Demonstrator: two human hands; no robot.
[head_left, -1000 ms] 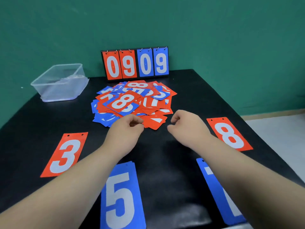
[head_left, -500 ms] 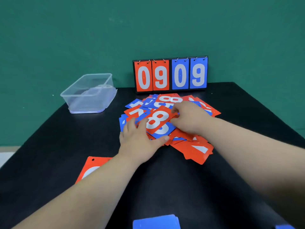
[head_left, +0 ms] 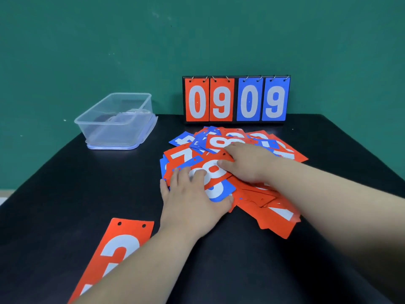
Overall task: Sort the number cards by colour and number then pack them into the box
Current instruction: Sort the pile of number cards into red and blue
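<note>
Lately changed: both hands, loosely curled short of the cards a second ago, now down on the pile of cards (head_left: 271, 216).
Left hand (head_left: 188, 202): fingers straight and spread, presses flat on the near-left cards; grips nothing.
Right hand (head_left: 247, 163): thumb on the face of the red 8 card (head_left: 213, 170), fingers over its far edge; looks like a pinch on that card.
Card position: on top of the pile, tilted, not yet clear of it.
Box (head_left: 105, 132): far left on the table (head_left: 87, 194), well apart from the pile; contents unclear through the plastic.
Red 3 card (head_left: 114, 253): laid out near left.
Meaning: probably steadies the pile to draw out the next 8; most cards unsorted, packing far off.
</note>
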